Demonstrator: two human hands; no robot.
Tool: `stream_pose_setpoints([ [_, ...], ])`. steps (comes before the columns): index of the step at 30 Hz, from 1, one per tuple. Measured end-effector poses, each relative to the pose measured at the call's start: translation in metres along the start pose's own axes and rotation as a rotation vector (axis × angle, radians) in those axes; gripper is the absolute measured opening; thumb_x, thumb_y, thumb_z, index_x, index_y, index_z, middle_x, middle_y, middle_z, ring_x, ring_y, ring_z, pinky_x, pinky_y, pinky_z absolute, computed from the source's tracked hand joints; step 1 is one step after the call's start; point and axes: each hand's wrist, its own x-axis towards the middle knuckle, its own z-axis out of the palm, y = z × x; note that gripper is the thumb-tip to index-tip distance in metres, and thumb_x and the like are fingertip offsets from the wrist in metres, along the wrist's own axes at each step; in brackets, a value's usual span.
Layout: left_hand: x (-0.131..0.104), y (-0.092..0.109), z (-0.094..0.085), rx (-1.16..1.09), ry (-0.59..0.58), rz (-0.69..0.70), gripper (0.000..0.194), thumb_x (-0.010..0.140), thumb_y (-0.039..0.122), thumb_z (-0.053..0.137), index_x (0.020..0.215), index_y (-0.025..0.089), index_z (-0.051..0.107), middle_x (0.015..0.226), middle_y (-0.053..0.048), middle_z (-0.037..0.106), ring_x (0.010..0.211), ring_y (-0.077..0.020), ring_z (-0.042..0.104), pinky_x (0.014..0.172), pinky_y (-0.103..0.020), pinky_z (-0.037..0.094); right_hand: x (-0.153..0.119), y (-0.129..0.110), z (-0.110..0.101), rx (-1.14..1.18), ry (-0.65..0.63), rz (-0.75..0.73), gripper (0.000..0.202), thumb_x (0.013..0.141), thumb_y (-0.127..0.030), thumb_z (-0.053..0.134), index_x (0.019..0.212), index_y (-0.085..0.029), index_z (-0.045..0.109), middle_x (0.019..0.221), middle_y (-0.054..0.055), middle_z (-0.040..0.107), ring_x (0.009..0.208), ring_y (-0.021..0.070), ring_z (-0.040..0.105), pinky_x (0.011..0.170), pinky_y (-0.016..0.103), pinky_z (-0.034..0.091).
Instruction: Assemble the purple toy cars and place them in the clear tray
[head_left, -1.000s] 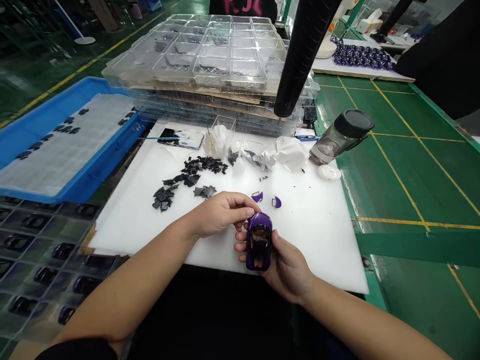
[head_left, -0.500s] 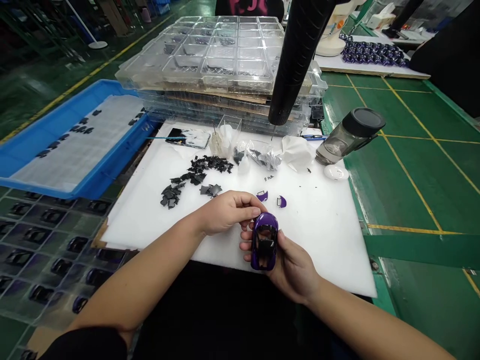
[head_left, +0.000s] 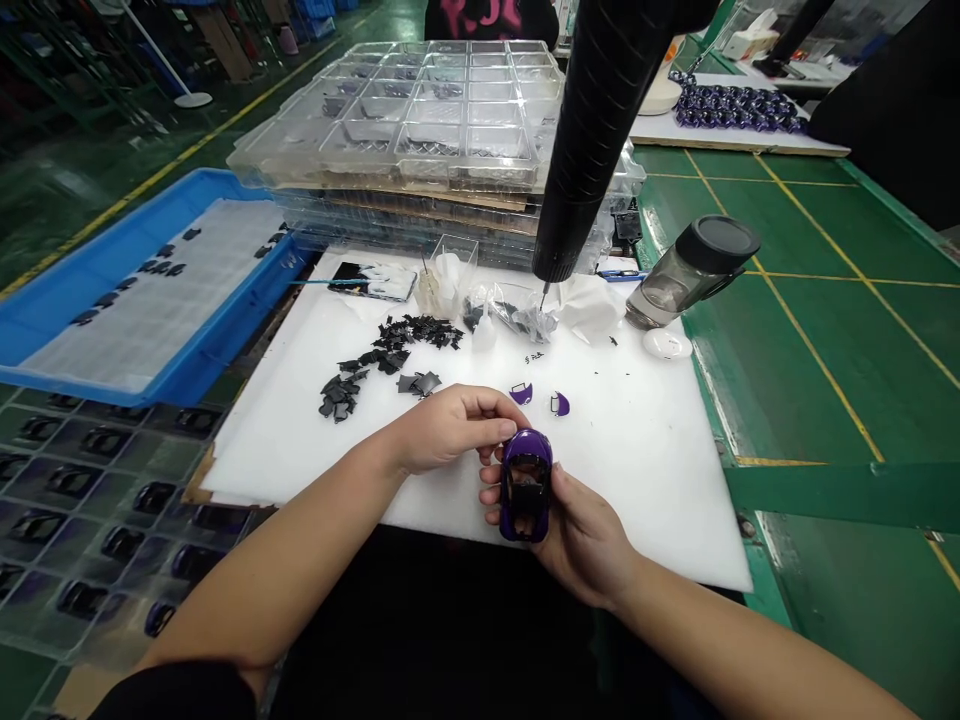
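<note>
A glossy purple toy car body [head_left: 526, 487] with a dark cabin opening lies in my right hand [head_left: 589, 535], whose fingers wrap under it and whose thumb presses its right side. My left hand [head_left: 457, 428] touches the front left end of the car body with thumb and index finger pinched; whether a tiny part sits between them is hidden. Just beyond the hands, two small purple pieces, the left one [head_left: 521, 393] and the right one [head_left: 560, 403], rest on the white foam board [head_left: 637, 480]. Black flat parts [head_left: 341, 393] are heaped to the left.
A black hanging screwdriver [head_left: 581, 150] points down over the board's back. Behind are stacked clear trays [head_left: 420, 120]; a blue tray [head_left: 169, 385] stands left, a bottle [head_left: 686, 270] and white case [head_left: 667, 344] right. A small dropper bottle [head_left: 484, 330] stands mid-board.
The view has shifted slightly. The car body is tilted a little differently in my right hand, and the hanging screwdriver appears lower. My left hand keeps its pinch at the car's end.
</note>
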Motion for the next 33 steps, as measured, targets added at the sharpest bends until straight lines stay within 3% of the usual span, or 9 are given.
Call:
stream_pose_setpoints([
  [6, -0.001, 0.001, 0.002, 0.017, -0.029, -0.006, 0.026, 0.086, 0.02, 0.074, 0.11, 0.012, 0.066, 0.087, -0.008, 0.066, 0.061, -0.0136, 0.06, 0.06, -0.022, 0.051, 0.001, 0.003, -0.003, -0.015, 0.016, -0.008, 0.043, 0.102, -0.042, 0.039, 0.119, -0.013, 0.066, 0.118, 0.015, 0.063, 0.101, 0.0222, 0.062, 0.093, 0.039, 0.047],
  [14, -0.002, -0.003, 0.006, 0.065, -0.005, 0.007, 0.019, 0.086, 0.021, 0.073, 0.098, 0.011, 0.063, 0.076, -0.006, 0.064, 0.057, -0.0132, 0.058, 0.054, -0.02, 0.049, 0.0, 0.006, -0.003, -0.1, 0.028, -0.022, 0.04, 0.1, -0.046, 0.044, 0.117, -0.017, 0.066, 0.11, 0.011, 0.066, 0.095, 0.0198, 0.064, 0.09, 0.037, 0.048],
  [20, 0.0, -0.005, 0.01, 0.067, 0.012, 0.002, 0.019, 0.087, 0.024, 0.073, 0.092, 0.011, 0.059, 0.071, -0.005, 0.062, 0.053, -0.0124, 0.056, 0.05, -0.019, 0.047, 0.0, 0.008, -0.004, -0.132, 0.032, -0.021, 0.04, 0.098, -0.048, 0.047, 0.119, -0.019, 0.065, 0.118, 0.01, 0.063, 0.099, 0.0193, 0.063, 0.093, 0.037, 0.046],
  [33, 0.001, -0.002, 0.016, 0.073, 0.065, -0.047, 0.018, 0.086, 0.025, 0.071, 0.087, 0.014, 0.056, 0.064, -0.002, 0.061, 0.045, -0.0136, 0.057, 0.042, -0.018, 0.043, 0.002, 0.007, -0.003, -0.139, 0.078, 0.012, 0.042, 0.096, -0.052, 0.05, 0.113, -0.018, 0.067, 0.108, 0.011, 0.067, 0.096, 0.0195, 0.063, 0.088, 0.035, 0.047],
])
